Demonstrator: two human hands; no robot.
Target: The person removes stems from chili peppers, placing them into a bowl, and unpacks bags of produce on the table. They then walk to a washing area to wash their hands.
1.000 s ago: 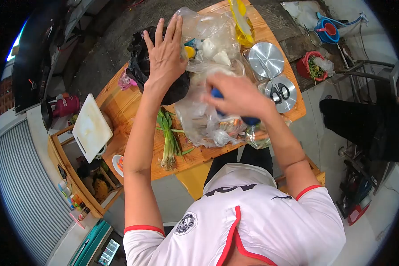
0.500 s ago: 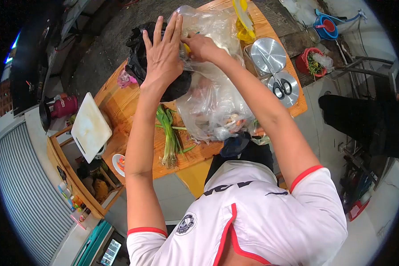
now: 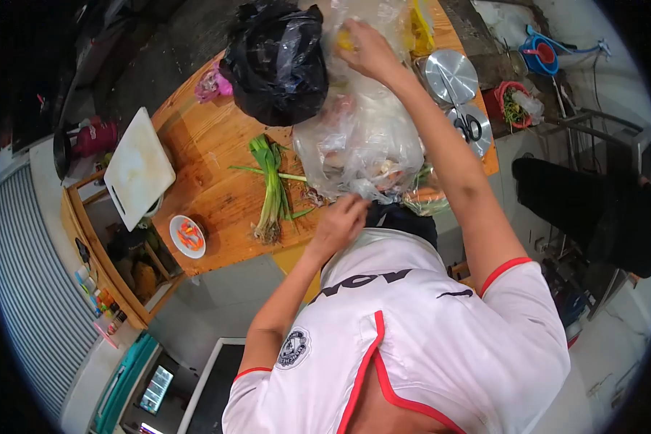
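Note:
My right hand (image 3: 372, 52) reaches to the far side of the table, its fingers closed round a small yellow thing (image 3: 345, 40) whose kind I cannot make out. Beneath that arm lies a large clear plastic bag (image 3: 325, 155) with food inside, blurred by the plastic. At the near table edge my left hand (image 3: 342, 223) pinches the gathered end of this bag. A full black plastic bag (image 3: 278, 69) sits beside it on the left. A bunch of green leeks or scallions (image 3: 270, 188) with roots lies left of the clear bag.
Scissors (image 3: 470, 128) lie across two round metal plates (image 3: 450, 76) at the right. A yellow bag (image 3: 421, 29), a pink bag (image 3: 213, 83) and a white bowl (image 3: 187, 236) of orange-red pieces are on the table. A white cutting board (image 3: 139, 168) leans at the left.
My left hand has come down from beside the black bag to the near end of the clear bag. My right hand has shifted slightly right and farther away, still with the yellow thing.

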